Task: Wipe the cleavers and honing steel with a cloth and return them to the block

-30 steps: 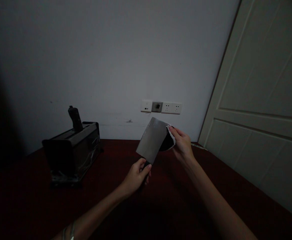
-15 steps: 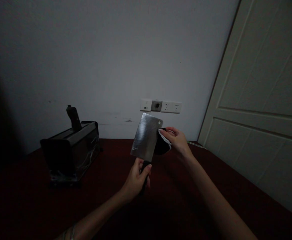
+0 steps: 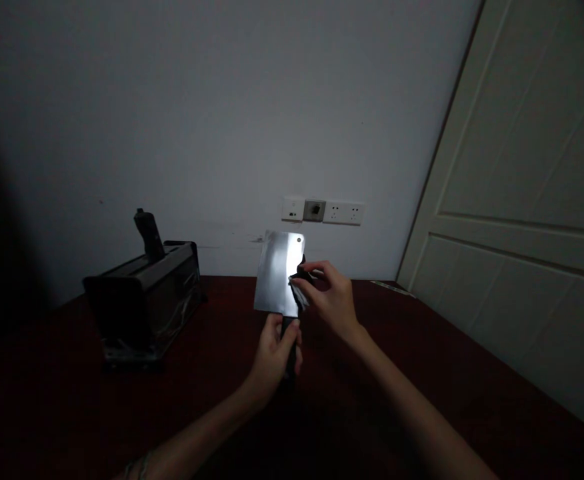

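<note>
A cleaver [image 3: 275,273] stands blade up in front of me, its broad steel face catching bright light near the hole in the upper corner. My left hand [image 3: 275,350] is wrapped round its black handle. My right hand [image 3: 329,290] pinches a black cloth with a pale edge [image 3: 299,297] at the blade's right edge. The cloth looks folded over that edge; part of it is hidden behind the blade and my fingers.
On the left of the dark red table [image 3: 352,400] stands a knife block [image 3: 145,300] with one black-handled knife [image 3: 149,235] in it. Wall sockets [image 3: 343,213] sit behind the cleaver. A pale panelled door [image 3: 512,267] rises on the right.
My right hand has moved left and slightly down with the cloth, which now lies against the blade's edge. The cleaver has turned more upright and its face now reflects more light.
</note>
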`<action>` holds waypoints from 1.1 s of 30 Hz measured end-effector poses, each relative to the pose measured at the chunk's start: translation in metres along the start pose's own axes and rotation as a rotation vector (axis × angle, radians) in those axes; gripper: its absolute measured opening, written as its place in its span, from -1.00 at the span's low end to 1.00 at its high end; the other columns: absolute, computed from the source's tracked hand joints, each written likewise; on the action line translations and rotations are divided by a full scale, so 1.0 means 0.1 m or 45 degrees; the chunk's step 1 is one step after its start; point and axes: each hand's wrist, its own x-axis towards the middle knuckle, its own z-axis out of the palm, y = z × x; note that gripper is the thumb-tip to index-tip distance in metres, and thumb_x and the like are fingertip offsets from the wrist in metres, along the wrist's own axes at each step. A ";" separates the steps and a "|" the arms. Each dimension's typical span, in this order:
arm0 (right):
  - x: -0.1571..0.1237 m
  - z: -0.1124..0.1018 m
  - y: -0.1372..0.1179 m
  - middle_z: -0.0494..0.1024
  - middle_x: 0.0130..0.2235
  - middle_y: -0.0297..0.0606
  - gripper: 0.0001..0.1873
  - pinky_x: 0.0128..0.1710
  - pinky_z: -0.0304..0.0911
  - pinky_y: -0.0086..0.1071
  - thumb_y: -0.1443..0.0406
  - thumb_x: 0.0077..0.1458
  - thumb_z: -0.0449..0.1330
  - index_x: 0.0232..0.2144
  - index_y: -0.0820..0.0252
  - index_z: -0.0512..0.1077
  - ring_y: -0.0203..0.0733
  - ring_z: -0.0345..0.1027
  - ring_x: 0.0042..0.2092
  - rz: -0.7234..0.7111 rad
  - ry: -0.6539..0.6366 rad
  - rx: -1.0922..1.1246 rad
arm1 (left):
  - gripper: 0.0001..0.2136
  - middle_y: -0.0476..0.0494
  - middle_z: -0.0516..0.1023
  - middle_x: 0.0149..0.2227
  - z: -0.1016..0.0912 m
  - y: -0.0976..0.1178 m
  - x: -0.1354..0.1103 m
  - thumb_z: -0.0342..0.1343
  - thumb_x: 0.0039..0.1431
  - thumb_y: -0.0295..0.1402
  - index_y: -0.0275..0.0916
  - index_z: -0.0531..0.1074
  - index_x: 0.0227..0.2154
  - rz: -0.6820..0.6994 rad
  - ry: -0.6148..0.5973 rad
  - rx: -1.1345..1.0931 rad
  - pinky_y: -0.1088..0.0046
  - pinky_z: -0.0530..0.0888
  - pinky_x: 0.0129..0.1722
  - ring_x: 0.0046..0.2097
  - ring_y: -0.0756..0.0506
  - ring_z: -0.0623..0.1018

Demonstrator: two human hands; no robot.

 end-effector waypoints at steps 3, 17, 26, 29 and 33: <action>-0.01 0.00 0.03 0.48 -0.24 -0.24 -0.85 -0.12 0.25 -0.21 0.25 -0.06 0.23 -0.35 0.08 0.41 -0.13 0.35 -0.16 -0.121 -0.067 -0.093 | -0.63 0.16 0.29 -0.54 0.02 0.02 -0.01 0.02 0.01 0.00 -0.19 0.05 -0.40 -0.005 0.042 0.011 0.66 0.10 -0.81 -0.77 0.15 0.26; 0.01 -0.03 -0.09 0.51 -0.22 -0.26 -0.84 -0.04 0.19 -0.06 0.27 -0.01 0.21 -0.30 0.01 0.49 -0.08 0.25 -0.02 -0.466 -0.339 -0.303 | -0.65 0.17 0.26 -0.55 0.06 -0.05 -0.05 0.03 0.03 -0.04 -0.18 0.05 -0.37 0.050 0.005 0.002 0.67 0.11 -0.81 -0.77 0.16 0.24; 0.10 -0.28 -0.19 0.09 0.21 -0.30 -0.75 0.05 0.00 0.16 0.19 -0.08 0.26 -0.25 -0.08 0.50 0.14 -0.23 0.23 -0.617 -0.555 -0.654 | -0.69 0.17 0.24 -0.52 0.05 0.00 -0.11 0.00 0.08 -0.10 -0.18 0.07 -0.31 0.069 -0.051 0.009 0.69 0.12 -0.80 -0.75 0.18 0.25; 0.08 -0.25 -0.24 -0.04 0.24 -0.32 -0.74 0.06 -0.02 0.17 0.17 -0.10 0.28 -0.26 -0.06 0.49 0.18 -0.30 0.24 -0.604 -0.498 -0.681 | -0.68 0.18 0.23 -0.53 0.07 0.02 -0.12 0.01 0.06 -0.09 -0.18 0.07 -0.31 0.058 -0.042 0.018 0.68 0.12 -0.81 -0.76 0.17 0.25; 0.05 -0.20 -0.32 0.06 0.14 -0.08 -0.54 -0.02 0.10 0.12 0.14 -0.14 0.29 -0.14 0.06 0.37 0.19 -0.07 0.14 -0.505 -0.258 -0.724 | -0.70 0.17 0.24 -0.53 0.09 0.06 -0.10 0.01 0.06 -0.10 -0.18 0.06 -0.35 0.084 -0.009 0.021 0.67 0.10 -0.81 -0.77 0.17 0.24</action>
